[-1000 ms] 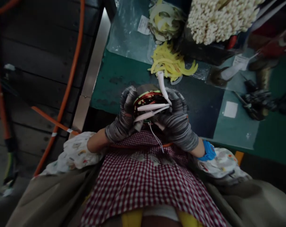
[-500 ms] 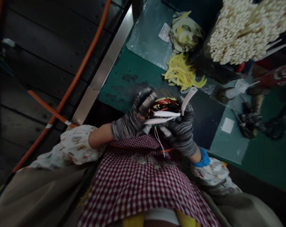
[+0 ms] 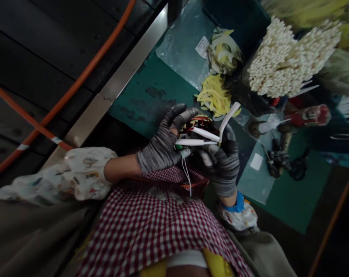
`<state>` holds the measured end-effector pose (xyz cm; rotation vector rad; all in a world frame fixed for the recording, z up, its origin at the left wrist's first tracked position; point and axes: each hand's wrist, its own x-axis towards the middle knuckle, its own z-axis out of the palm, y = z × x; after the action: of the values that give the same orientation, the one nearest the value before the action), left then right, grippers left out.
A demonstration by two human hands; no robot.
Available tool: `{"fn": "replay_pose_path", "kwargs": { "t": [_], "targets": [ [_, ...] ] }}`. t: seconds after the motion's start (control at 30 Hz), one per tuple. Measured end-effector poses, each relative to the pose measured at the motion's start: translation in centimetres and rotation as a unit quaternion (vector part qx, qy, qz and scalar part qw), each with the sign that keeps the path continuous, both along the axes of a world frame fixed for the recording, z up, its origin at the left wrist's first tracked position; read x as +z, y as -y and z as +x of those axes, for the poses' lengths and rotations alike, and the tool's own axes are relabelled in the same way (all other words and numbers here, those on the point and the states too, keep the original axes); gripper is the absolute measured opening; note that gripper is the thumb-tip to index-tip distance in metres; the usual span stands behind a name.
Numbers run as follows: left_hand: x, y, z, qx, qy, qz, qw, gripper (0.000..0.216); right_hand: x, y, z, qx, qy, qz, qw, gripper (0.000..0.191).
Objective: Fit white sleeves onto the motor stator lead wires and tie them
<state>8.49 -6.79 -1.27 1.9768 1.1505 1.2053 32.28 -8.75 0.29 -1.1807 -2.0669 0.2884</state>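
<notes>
Both my hands wear grey knit gloves and hold a round copper-wound coil (image 3: 200,125) over my lap at the edge of the green table (image 3: 151,98). My left hand (image 3: 165,140) is closed around the coil's left side, thumb and forefinger on its rim. On the right side, my right hand (image 3: 222,159) is closed on the coil and pinches several white sleeve strips (image 3: 205,135) lying across it, one curving upward. Thin white threads (image 3: 187,175) hang below the coil.
A heap of yellow strips (image 3: 216,98) and a coil of pale strips (image 3: 225,52) lie on plastic sheeting beyond the hands. A big bundle of white tubes (image 3: 286,63) stands at the upper right. Dark tools (image 3: 281,161) lie right. An orange hose (image 3: 85,73) crosses the dark floor left.
The view has tilted and shifted left. My hands stayed closed on the coil; the upright white strip swung from the middle to the right, and the coil turned slightly.
</notes>
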Motion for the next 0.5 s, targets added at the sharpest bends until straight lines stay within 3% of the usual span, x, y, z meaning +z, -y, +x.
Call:
{"fn": "replay_pose_path", "kwargs": {
  "t": [0.13, 0.3, 0.5],
  "targets": [
    [0.6, 0.3, 1.1, 0.025, -0.021, -0.022, 0.999, 0.092, -0.2, -1.2, 1.0, -0.002, 0.008, 0.023, 1.000, 0.050],
    [1.8, 0.7, 1.8, 0.003, -0.054, -0.026, 0.998, 0.086, -0.3, -2.3, 2.4, 0.069, 0.028, -0.013, 0.997, 0.047],
    [2.8, 0.4, 2.0, -0.001, -0.076, -0.029, 0.997, 0.078, -0.4, -3.0, 3.2, 0.104, 0.034, -0.015, 0.994, 0.030]
  ]
}}
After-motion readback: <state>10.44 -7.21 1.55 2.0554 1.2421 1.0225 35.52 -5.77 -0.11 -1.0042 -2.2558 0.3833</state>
